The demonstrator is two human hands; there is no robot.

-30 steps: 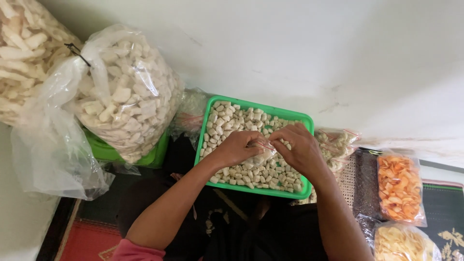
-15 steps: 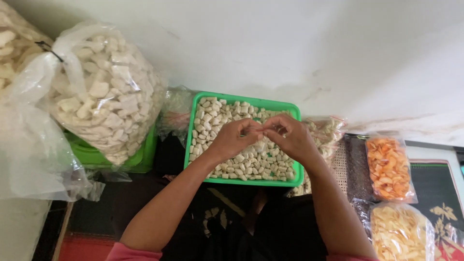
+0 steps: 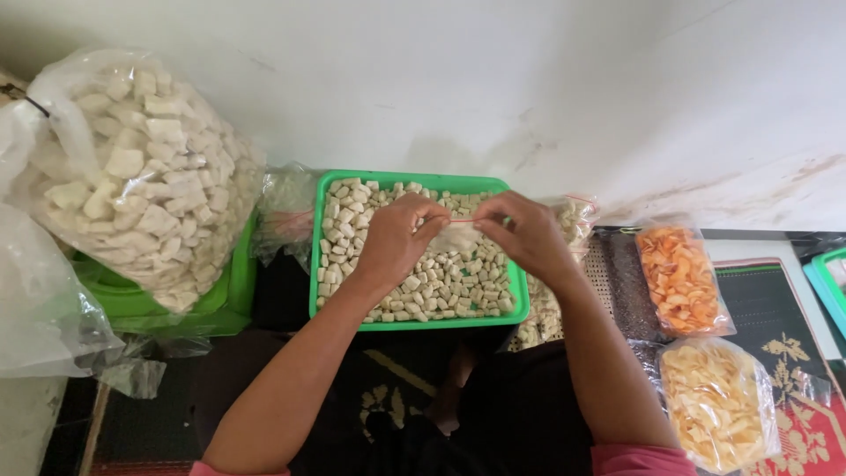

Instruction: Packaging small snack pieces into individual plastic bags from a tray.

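Note:
Over a green tray (image 3: pixel 414 183) full of small pale snack pieces (image 3: pixel 441 282), both my hands pinch the top of a small clear plastic bag (image 3: pixel 456 236). My left hand (image 3: pixel 397 236) grips its left side and my right hand (image 3: pixel 522 231) grips its right side. A thin red strip along the bag's mouth is stretched between my fingers. The bag hangs low over the snack pieces, and my fingers hide most of it.
A big clear sack of pale chunks (image 3: pixel 145 181) rests on a green tub (image 3: pixel 220 295) at the left. Sealed bags of orange snacks (image 3: pixel 680 280) and yellow chips (image 3: pixel 718 401) lie at the right. Another filled bag (image 3: pixel 573 220) sits behind my right hand. A white wall (image 3: pixel 529 88) stands behind.
The view has shifted, so the tray and bags sit further left in the frame. My hands have stayed together over the tray, still pinching the small bag's top.

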